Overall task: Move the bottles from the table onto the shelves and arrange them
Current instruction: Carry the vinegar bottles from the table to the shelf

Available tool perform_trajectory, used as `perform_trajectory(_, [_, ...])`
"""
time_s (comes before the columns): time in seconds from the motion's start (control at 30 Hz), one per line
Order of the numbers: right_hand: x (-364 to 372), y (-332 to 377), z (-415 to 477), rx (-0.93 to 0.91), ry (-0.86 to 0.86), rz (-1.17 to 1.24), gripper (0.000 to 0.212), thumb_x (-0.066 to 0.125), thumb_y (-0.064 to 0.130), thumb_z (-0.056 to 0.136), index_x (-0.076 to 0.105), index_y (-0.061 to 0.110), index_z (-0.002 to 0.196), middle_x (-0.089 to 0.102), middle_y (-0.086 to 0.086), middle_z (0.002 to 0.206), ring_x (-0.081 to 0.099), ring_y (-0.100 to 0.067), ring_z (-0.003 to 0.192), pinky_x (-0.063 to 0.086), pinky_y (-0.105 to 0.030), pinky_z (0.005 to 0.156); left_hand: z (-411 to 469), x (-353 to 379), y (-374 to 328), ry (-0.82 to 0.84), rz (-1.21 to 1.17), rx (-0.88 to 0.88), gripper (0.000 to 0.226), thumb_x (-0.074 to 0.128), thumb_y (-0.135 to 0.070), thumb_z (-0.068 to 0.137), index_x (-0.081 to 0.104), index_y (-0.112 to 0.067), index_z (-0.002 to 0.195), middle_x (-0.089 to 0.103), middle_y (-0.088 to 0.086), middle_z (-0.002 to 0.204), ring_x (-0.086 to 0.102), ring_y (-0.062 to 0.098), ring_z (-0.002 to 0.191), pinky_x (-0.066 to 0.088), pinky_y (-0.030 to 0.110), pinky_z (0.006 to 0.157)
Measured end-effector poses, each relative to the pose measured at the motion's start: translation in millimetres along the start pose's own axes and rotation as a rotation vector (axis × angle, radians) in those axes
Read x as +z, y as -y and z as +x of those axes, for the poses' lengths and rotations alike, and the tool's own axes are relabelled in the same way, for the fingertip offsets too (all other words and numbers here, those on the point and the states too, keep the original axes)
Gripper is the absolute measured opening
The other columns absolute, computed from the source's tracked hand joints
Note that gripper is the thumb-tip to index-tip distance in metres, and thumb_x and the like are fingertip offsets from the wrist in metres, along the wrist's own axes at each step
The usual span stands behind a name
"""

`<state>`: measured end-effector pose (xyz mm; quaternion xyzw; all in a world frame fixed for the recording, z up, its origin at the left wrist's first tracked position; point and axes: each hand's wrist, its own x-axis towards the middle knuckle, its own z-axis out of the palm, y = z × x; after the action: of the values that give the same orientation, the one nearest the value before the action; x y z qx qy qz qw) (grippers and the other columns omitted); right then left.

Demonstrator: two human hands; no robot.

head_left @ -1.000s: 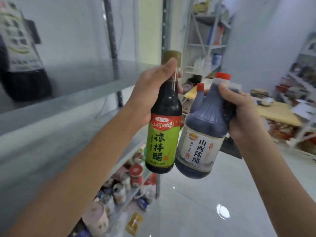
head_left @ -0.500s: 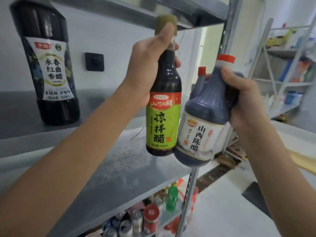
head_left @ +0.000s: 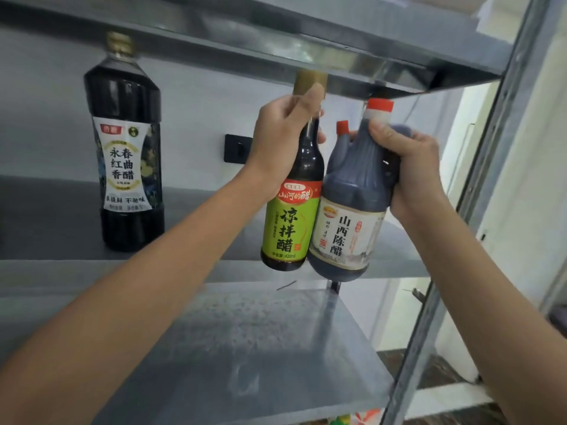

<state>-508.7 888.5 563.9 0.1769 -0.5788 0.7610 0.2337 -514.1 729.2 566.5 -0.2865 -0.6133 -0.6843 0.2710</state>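
Note:
My left hand (head_left: 283,133) grips the neck of a dark vinegar bottle with a green label (head_left: 291,228), held upright in front of the metal shelf (head_left: 61,237). My right hand (head_left: 411,167) grips the handle of a dark jug with a white label and red cap (head_left: 349,231), tilted slightly and touching the green-label bottle. A second red cap (head_left: 342,127) shows behind the jug's neck. Both bottles hang in the air at the shelf's front edge. A tall dark vinegar bottle (head_left: 127,167) stands upright on that shelf at the left.
Another metal shelf (head_left: 276,47) runs close above the bottle caps. A lower shelf (head_left: 260,348) lies below the hands. The rack's front right post (head_left: 478,185) rises just right of my right hand. A black wall socket (head_left: 236,148) sits behind.
My view has swung left and up toward the rack. Both hands have raised the bottles from below the shelf to the level where the tall bottle stands.

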Motion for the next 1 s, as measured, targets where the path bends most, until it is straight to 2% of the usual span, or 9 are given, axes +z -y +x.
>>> perform_trajectory(0.17, [-2.7, -29.4, 28.9, 0.063, 0.051, 0.044, 0.01, 0.072, 0.014, 0.077, 0.066, 0.006, 0.075, 0.072, -0.017, 0.088, 0.068, -0.031, 0.084, 0.054, -0.044, 0.083, 12.0, 3.0, 27.9, -0.062, 0.081, -0.02, 0.025, 0.051, -0.032, 0.098, 0.058, -0.011, 0.085, 0.062, 0.008, 0.069, 0.059, 0.015, 0.059, 0.049, 0.034, 0.066])
perform_trajectory(0.3, [-2.2, -44.2, 55.6, 0.087, 0.068, 0.036, 0.018, 0.074, 0.018, 0.078, 0.066, 0.003, 0.083, 0.073, -0.014, 0.089, 0.07, -0.028, 0.084, 0.057, -0.04, 0.081, 19.8, 4.6, 47.4, -0.108, 0.072, -0.065, 0.027, 0.051, -0.032, 0.098, 0.06, -0.011, 0.083, 0.063, 0.006, 0.067, 0.059, 0.014, 0.059, 0.048, 0.032, 0.067])
perform_trajectory(0.4, [-0.9, -54.2, 73.8, 0.095, 0.143, 0.06, 0.023, 0.073, 0.02, 0.079, 0.06, 0.001, 0.08, 0.072, -0.017, 0.084, 0.069, -0.028, 0.076, 0.058, -0.04, 0.078, 27.9, 7.7, 57.6, -0.11, 0.097, -0.031, 0.028, 0.05, -0.032, 0.098, 0.06, -0.012, 0.081, 0.064, 0.001, 0.064, 0.061, 0.014, 0.061, 0.05, 0.034, 0.069])
perform_trajectory(0.5, [-3.4, -64.3, 87.6, 0.071, 0.158, 0.05, 0.026, 0.074, 0.021, 0.079, 0.054, 0.007, 0.069, 0.071, -0.017, 0.082, 0.069, -0.027, 0.074, 0.059, -0.037, 0.075, 38.2, 9.0, 70.0, -0.147, 0.16, 0.001, 0.031, 0.05, -0.04, 0.095, 0.061, -0.016, 0.078, 0.065, 0.003, 0.069, 0.062, 0.017, 0.065, 0.051, 0.039, 0.074])
perform_trajectory(0.63, [-10.6, -75.5, 101.0, 0.038, 0.168, 0.042, 0.026, 0.073, 0.023, 0.081, 0.054, 0.013, 0.066, 0.07, -0.014, 0.084, 0.069, -0.025, 0.078, 0.058, -0.035, 0.077, 51.9, 11.4, 86.6, -0.186, 0.278, 0.015, 0.029, 0.046, -0.035, 0.1, 0.055, -0.013, 0.082, 0.063, 0.005, 0.068, 0.061, 0.011, 0.059, 0.051, 0.028, 0.066])
perform_trajectory(0.77, [-19.2, -90.5, 95.1, 0.054, 0.126, 0.07, 0.015, 0.071, 0.02, 0.082, 0.057, 0.015, 0.08, 0.065, -0.007, 0.086, 0.067, -0.018, 0.081, 0.056, -0.034, 0.078, 61.7, 11.1, 97.5, -0.21, 0.367, 0.013, 0.029, 0.044, -0.036, 0.101, 0.054, -0.013, 0.086, 0.063, 0.001, 0.067, 0.061, 0.009, 0.06, 0.052, 0.027, 0.069])
perform_trajectory(0.87, [-31.0, -107.5, 70.6, 0.088, 0.099, 0.078, 0.035, 0.077, 0.024, 0.072, 0.051, 0.015, 0.094, 0.067, -0.003, 0.091, 0.069, -0.017, 0.082, 0.056, -0.033, 0.074, 60.7, 8.9, 99.1, -0.183, 0.368, 0.006, 0.025, 0.044, -0.036, 0.1, 0.054, -0.017, 0.09, 0.063, -0.002, 0.07, 0.062, 0.007, 0.063, 0.053, 0.027, 0.073])
perform_trajectory(0.93, [-38.7, -119.6, 49.5, 0.06, 0.121, -0.063, 0.065, 0.083, 0.021, 0.063, 0.044, 0.022, 0.115, 0.066, 0.006, 0.101, 0.069, -0.011, 0.089, 0.057, -0.03, 0.075, 52.1, 6.5, 103.5, -0.149, 0.324, -0.026, 0.019, 0.047, -0.036, 0.099, 0.055, -0.019, 0.093, 0.065, -0.001, 0.077, 0.064, 0.009, 0.071, 0.054, 0.028, 0.076])
perform_trajectory(1.0, [-44.3, -131.4, 33.9, 0.013, 0.203, -0.231, 0.089, 0.086, 0.011, 0.06, 0.031, 0.03, 0.127, 0.06, 0.011, 0.112, 0.065, -0.001, 0.095, 0.056, -0.023, 0.075, 36.9, 3.3, 112.6, -0.138, 0.254, -0.118, 0.016, 0.052, -0.038, 0.096, 0.056, -0.023, 0.1, 0.067, -0.002, 0.09, 0.067, 0.008, 0.08, 0.055, 0.025, 0.076])
